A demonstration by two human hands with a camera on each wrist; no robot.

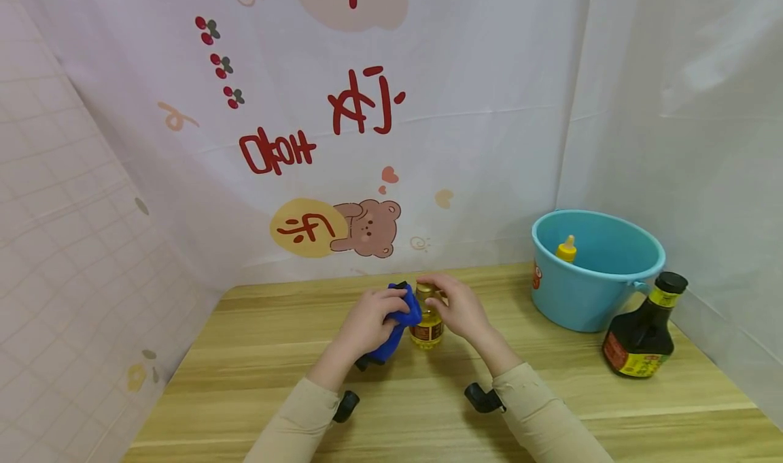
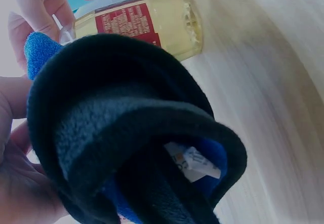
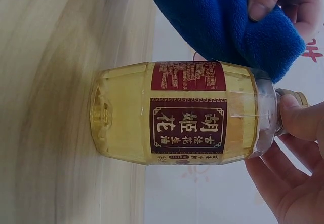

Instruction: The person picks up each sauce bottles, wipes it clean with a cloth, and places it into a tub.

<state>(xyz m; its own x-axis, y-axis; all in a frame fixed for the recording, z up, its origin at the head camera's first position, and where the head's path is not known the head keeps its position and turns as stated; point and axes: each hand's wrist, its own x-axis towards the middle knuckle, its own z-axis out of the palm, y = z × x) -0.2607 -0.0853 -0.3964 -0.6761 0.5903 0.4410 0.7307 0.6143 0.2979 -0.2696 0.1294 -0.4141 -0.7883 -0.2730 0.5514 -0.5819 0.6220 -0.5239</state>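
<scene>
Wood tabletop (image 1: 257,368) beneath left grip (image 1: 370,319) round blue cloth (image 3: 202,16), right grip (image 1: 465,308) round oil bottle (image 3: 187,120), gold cap (image 3: 301,98) half-hidden

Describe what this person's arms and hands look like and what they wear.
The left hand and right hand are bare, without gloves. The sleeves are plain beige, and a black angled piece juts out beside each cuff.

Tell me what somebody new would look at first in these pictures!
Probably the big blue bucket on the right of the table, with a dark bottle beside it. Next, in the middle, the bright blue cloth in the left hand, by the golden bottle whose neck the right hand grips. Red writing on the backdrop stands out too.
</scene>
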